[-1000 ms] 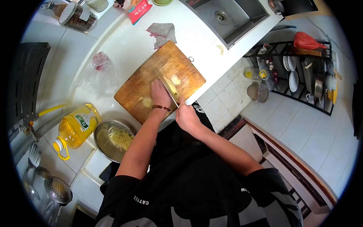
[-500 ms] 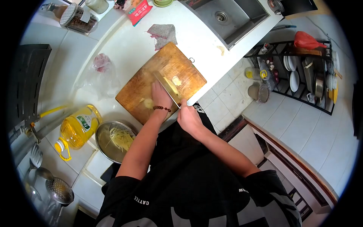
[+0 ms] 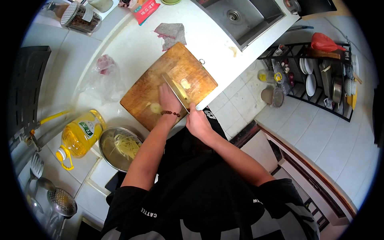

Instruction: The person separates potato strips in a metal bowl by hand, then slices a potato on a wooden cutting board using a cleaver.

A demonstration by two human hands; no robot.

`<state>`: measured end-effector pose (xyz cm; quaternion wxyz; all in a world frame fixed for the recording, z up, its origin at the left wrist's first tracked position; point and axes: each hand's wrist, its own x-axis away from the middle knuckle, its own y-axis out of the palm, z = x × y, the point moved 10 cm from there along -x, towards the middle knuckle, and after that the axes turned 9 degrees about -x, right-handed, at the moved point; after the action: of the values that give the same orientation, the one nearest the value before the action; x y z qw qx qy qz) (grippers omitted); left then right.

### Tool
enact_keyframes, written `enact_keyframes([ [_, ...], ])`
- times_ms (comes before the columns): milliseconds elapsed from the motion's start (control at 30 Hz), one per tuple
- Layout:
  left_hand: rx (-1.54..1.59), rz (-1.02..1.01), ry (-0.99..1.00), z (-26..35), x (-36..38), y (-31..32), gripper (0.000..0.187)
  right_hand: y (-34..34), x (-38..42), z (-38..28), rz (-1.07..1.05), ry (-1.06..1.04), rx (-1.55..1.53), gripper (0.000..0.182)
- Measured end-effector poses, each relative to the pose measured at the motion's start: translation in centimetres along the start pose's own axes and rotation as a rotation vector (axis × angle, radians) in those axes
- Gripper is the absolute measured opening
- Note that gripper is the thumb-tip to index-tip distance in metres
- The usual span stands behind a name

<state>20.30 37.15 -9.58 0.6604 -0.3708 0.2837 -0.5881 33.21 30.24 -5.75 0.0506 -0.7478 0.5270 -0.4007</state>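
My right hand grips the handle end of a knife, whose blade stands on the wooden cutting board. On the blade's left side my left hand, with a beaded bracelet at the wrist, lies over the board. Its fingertips are close to the blade, and whatever is under them is hidden. Pale yellow pieces lie to the right of the blade, and round slices lie left of my left hand. A metal bowl at the board's lower left holds thin pale strips.
An oil bottle stands left of the bowl. Beyond the board lie a grey cloth and a clear plastic bag. The sink is at the upper right, a dish rack farther right. Utensils hang at lower left.
The whole view has shifted slightly. The blade looks sharper now than before, when it was blurred. Both hands keep nearly the same places on the board and knife.
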Motion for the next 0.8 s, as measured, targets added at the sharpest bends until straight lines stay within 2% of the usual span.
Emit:
enact_keyframes([
  [67, -0.053, 0.006, 0.038, 0.2, 0.0, 0.2, 0.030, 0.2, -0.1, 0.3, -0.011, 0.011, -0.009, 0.021],
  [167, 0.091, 0.000, -0.064, -0.9, 0.1, 0.6, 0.031, 0.2, -0.2, 0.5, -0.004, 0.003, -0.007, 0.021],
  [233, -0.122, 0.059, 0.113, 0.2, 0.1, 0.5, 0.030, 0.1, -0.3, 0.4, 0.010, -0.016, 0.004, 0.021],
  [367, -0.220, -0.039, 0.130, 0.6, 0.2, 0.8, 0.027, 0.0, -0.5, 0.6, 0.004, 0.004, 0.014, 0.021],
  [467, -0.118, -0.046, 0.110, 0.7, 0.1, 0.6, 0.025, -0.2, -0.6, 0.4, -0.008, 0.018, 0.021, 0.021],
  [533, -0.268, -0.039, 0.151, 0.8, 0.2, 0.9, 0.023, -0.4, -0.5, 0.3, -0.019, 0.025, 0.027, 0.022],
  [567, -0.270, -0.038, 0.150, 0.7, 0.3, 1.2, 0.023, -0.5, -0.5, 0.3, -0.026, 0.033, 0.030, 0.023],
  [600, -0.065, 0.012, 0.071, 0.0, 0.2, 0.8, 0.024, -0.6, -0.5, 0.0, -0.033, 0.039, 0.032, 0.023],
  [667, 0.140, 0.065, -0.004, -1.1, 0.1, 0.5, 0.025, -1.0, -0.3, -0.7, -0.050, 0.052, 0.022, 0.024],
  [733, -0.110, 0.078, 0.176, 0.7, 0.2, 0.3, 0.027, -1.0, -0.2, -0.7, -0.064, 0.070, 0.015, 0.025],
  [800, -0.085, 0.069, 0.135, 0.6, 0.2, 0.3, 0.026, -0.8, -0.4, -0.5, -0.058, 0.067, 0.041, 0.025],
])
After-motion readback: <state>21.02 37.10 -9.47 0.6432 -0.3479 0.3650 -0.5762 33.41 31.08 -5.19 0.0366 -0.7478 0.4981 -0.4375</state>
